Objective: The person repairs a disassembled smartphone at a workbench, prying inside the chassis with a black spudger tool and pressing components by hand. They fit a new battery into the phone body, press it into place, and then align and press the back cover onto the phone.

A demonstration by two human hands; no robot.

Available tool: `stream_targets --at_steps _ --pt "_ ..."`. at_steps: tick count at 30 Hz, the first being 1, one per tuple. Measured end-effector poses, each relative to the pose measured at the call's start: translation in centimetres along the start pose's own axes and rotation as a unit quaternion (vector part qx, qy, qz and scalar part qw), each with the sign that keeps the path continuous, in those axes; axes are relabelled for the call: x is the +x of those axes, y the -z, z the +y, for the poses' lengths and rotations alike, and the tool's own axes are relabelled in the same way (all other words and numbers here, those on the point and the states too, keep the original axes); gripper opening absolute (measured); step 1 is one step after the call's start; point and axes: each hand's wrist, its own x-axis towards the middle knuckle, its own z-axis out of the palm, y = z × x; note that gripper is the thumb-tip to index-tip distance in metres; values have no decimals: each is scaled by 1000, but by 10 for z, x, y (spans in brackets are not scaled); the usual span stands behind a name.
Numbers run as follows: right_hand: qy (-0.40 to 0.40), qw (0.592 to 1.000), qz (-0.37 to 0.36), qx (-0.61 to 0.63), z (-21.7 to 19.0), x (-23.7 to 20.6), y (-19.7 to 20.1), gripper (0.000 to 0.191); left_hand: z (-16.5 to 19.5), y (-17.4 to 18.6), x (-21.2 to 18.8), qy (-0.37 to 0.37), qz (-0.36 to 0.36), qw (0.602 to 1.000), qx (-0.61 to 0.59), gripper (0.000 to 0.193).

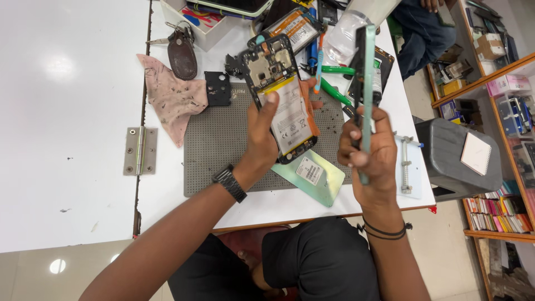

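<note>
My left hand (263, 136) grips an opened phone body (278, 95), its circuit board and white battery facing me, held tilted above the grey work mat (223, 145). My right hand (365, 153) holds a thin green phone frame (366, 83) upright and edge-on, to the right of the phone body. A pale green back cover (312, 175) lies flat on the mat's near edge, under and between both hands. A small black camera-cover part (217, 88) rests at the mat's far left corner.
A pink cloth (170, 97) and a brown key fob (182, 53) lie left of the mat. A metal hinge (140, 150) joins the white tables. Green-handled tools (334, 83), other phones and a box crowd the far edge. A grey stool (454, 159) and stocked shelves stand to the right.
</note>
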Motion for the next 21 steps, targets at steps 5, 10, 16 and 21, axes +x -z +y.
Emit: stream_targets --at_steps 5,10,16,21 --pt "139 939 13 -314 1 9 -27 72 -8 3 -6 22 45 998 37 56" --pt "210 861 12 -463 0 20 -41 60 -21 14 -12 56 75 995 41 54" --pt "254 807 -1 -534 10 34 -45 65 -36 29 -13 44 106 993 10 59" --pt "224 798 7 -560 16 31 -44 75 -38 33 -12 27 110 984 141 60"
